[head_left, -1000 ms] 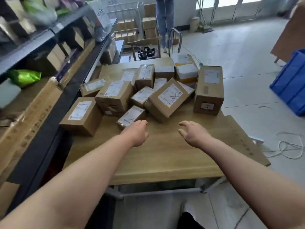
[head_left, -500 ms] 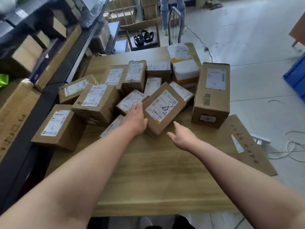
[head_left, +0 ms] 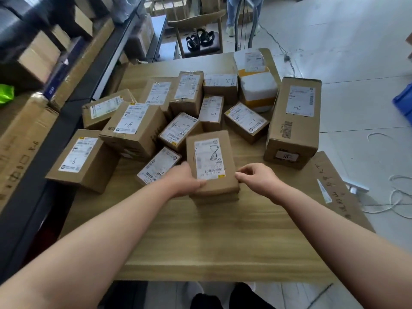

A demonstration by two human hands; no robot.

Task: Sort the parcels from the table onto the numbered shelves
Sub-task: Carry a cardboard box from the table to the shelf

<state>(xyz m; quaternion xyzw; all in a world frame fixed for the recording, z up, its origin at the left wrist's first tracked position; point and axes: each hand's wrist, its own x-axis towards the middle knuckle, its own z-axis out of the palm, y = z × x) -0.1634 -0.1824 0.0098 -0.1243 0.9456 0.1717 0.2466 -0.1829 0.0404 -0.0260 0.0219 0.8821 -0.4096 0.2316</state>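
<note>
A brown cardboard parcel [head_left: 211, 161] with a white label marked with a handwritten 8 lies on the wooden table [head_left: 200, 237], nearest to me. My left hand [head_left: 182, 180] grips its left near corner, thumb on top. My right hand [head_left: 256, 178] holds its right near edge with curled fingers. Behind it, several more labelled parcels [head_left: 133, 128] are heaped on the table, marked 9-1, L-1 and similar. A tall box [head_left: 294, 121] marked 3-1 lies at the right. The dark shelves [head_left: 66, 90] run along the left.
A flat cardboard sheet [head_left: 338, 192] with handwriting sticks out over the table's right edge. White cables [head_left: 396, 197] trail on the floor at right. A blue crate [head_left: 404, 101] is at the far right. A chair with sandals [head_left: 200, 39] and a person's legs [head_left: 231, 16] are beyond the table.
Both hands reached forward and took hold of the parcel marked 8. It has turned square to me and slid closer, away from the heap.
</note>
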